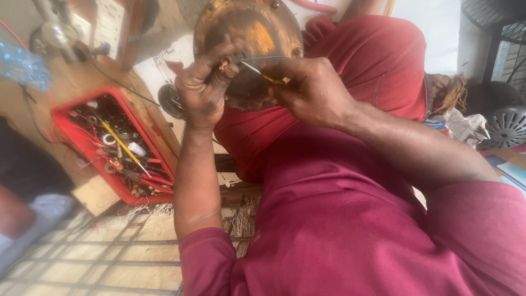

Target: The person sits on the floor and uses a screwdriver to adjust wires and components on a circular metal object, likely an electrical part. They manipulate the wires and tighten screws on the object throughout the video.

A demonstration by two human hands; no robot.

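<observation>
**Tech 1:** Holding position confirmed for both hands? State each one

**Tech 2:** Left hand point(204, 85) was closed in a pinch, thumb and fingers gripping a small bundle of wire ends point(224, 65) against the face of the round rusty motor housing point(249, 38). Right hand point(311, 90) was also closed, gripping a thin yellow-handled tool point(268, 78). The metal tip of the tool pointed toward the wire ends and stopped just beside them. Whether tip and wires touched could not be told

**Tech 1:** Location of the housing?

**Tech 2:** It rested on the person's lap, on red cloth point(378, 66), upper centre of the view. Both hands lay against its lower edge. A thin blue wire point(263, 57) ran across its face between the two hands

**Tech 1:** Condition of the housing surface?

**Tech 2:** Orange-brown rust with a brighter orange patch near the middle. Bolt heads showed along the rim

**Tech 1:** Surrounding items?

**Tech 2:** A red plastic tray point(71, 109) sat to the left of the left forearm, well apart from the housing. It contained mixed small parts, loose wires and a yellow-shafted screwdriver point(123, 147). The tray lay on a wooden bench point(66, 82). A crumpled blue plastic bag point(22, 66) lay at the far left edge. A dark fan grille point(507, 126) stood at the right edge. A woven mat point(109, 257) covered the floor at lower left
</observation>
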